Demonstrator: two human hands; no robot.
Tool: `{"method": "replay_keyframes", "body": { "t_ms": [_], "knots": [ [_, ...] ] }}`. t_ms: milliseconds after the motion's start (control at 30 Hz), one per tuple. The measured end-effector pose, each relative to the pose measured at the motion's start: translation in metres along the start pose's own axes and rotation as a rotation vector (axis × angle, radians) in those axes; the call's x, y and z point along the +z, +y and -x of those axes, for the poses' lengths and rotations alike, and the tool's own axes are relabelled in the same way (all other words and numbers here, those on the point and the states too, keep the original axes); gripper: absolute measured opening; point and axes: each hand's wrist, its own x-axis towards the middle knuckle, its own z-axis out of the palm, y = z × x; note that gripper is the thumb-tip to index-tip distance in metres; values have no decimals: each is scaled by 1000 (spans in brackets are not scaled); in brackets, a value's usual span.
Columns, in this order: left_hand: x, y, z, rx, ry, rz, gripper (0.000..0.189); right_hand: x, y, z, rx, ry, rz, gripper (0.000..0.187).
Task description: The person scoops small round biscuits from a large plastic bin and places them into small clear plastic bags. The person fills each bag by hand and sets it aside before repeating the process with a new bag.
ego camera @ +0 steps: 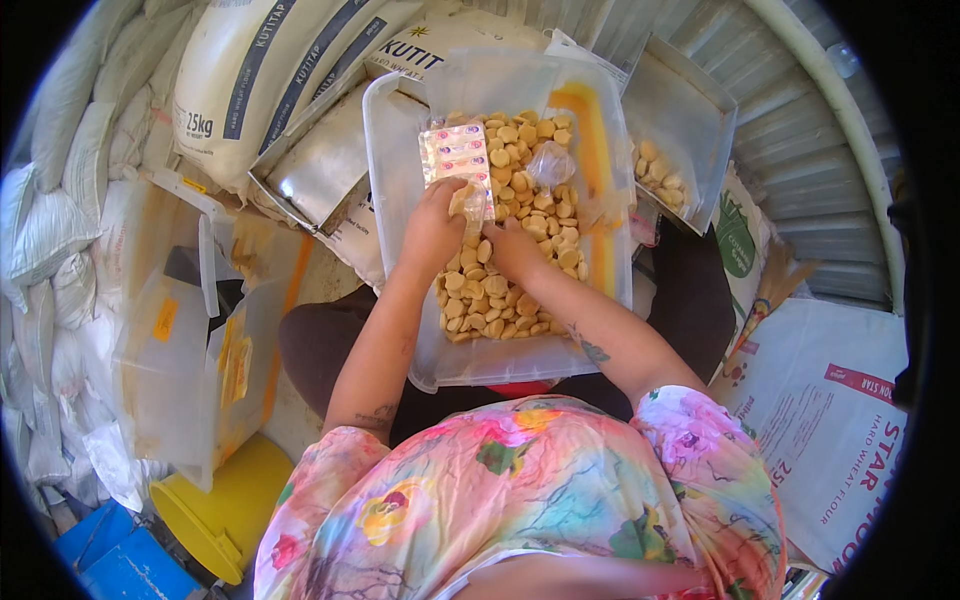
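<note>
Before me a clear plastic tub (397,172) holds a heap of round tan biscuits (480,296). My left hand (433,234) grips a small clear plastic bag (472,204), with something tan showing inside it. My right hand (516,251) is down among the biscuits, just right of the bag; its fingertips are partly hidden, and whether they hold a biscuit is unclear. Beyond my left hand, a sheet of printed wrappers (457,154) lies over the heap. A crumpled clear plastic bag (553,163) rests on the biscuits to the right.
Metal trays flank the tub: one at left (322,161), and one at right (675,112) with some biscuits. Flour sacks (217,90) stand behind. An empty-looking plastic bin (161,375) and a yellow bucket (232,495) are at left; a broom (769,292) is at right.
</note>
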Motion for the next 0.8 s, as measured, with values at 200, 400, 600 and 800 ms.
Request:
{"method": "replay_keyframes", "body": {
  "t_ms": [200,400,600,800],
  "knots": [
    [3,5,7,37,26,17,42,-26,16,-21,430,-351,-512,21],
    [3,8,10,14,10,36,43,-44,27,-24,640,-362,-980,22],
    [-1,8,21,-61,8,-4,42,-32,41,-25,368,-243,-270,15],
    [-4,10,32,-171,2,-137,41,-33,54,-11,341,-212,-398,17]
  ]
}}
